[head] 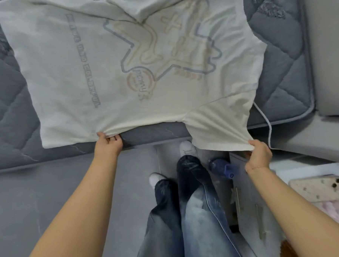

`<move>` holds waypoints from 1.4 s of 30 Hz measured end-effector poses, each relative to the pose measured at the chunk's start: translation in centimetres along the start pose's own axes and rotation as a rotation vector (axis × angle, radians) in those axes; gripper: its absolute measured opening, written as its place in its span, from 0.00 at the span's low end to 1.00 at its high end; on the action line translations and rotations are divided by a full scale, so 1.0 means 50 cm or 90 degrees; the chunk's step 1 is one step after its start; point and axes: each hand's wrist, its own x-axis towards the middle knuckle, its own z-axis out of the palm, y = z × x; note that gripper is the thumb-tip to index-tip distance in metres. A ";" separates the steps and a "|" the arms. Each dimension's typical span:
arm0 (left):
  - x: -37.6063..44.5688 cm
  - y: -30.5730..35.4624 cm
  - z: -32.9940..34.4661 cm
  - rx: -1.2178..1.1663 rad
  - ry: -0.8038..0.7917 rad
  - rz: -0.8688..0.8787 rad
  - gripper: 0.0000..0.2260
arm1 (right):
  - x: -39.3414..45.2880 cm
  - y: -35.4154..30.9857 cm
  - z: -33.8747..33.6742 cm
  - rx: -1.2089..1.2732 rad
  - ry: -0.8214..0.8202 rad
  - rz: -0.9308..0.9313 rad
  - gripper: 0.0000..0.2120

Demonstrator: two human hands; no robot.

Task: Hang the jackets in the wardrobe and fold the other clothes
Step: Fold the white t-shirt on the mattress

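Nearest the camera, the person's jeans [190, 209] and white shoes [187, 148] stood on the floor beside the bed. To the right, a phone [318, 187] lay on a white surface and a blue bottle [223, 167] sat near a grey drawer unit [246, 193].

The left hand [108, 144] pinched the near side edge of the white T-shirt [94, 59], fingers curled round the cloth. The right hand [259, 155] gripped the hem of the near sleeve [219, 129], which hung over the mattress edge, and drew it taut. Both hands held fabric; neither was spread wide.

The T-shirt lay spread on the grey quilted mattress [284, 49], with a faint star print and a line of lettering showing. Its far sleeve appeared folded over the body. A white cord [266, 121] trailed off the right corner of the bed.

The step in hand was judged to be folding the near side inward. Recommended procedure: keep both grips level, lift the sleeve and side edge together, carry them over the print toward the far side, and lay the fold straight. Slack between the hands would likely cause creasing.
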 end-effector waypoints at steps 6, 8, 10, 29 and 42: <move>0.002 0.022 -0.001 0.017 -0.069 0.004 0.09 | 0.034 -0.034 0.057 -0.090 -0.204 0.023 0.16; 0.000 0.033 0.000 -0.018 -0.076 0.007 0.08 | 0.042 -0.044 0.069 -0.224 -0.196 -0.057 0.19; 0.002 0.043 -0.007 -0.054 -0.076 0.009 0.11 | 0.049 -0.041 0.068 -0.333 -0.204 -0.103 0.18; -0.067 0.093 0.095 0.156 0.004 0.407 0.30 | -0.073 -0.310 0.193 0.110 -0.494 0.143 0.21; 0.046 0.172 0.285 0.579 -0.011 0.358 0.34 | -0.009 -0.442 0.488 0.073 -0.443 0.057 0.20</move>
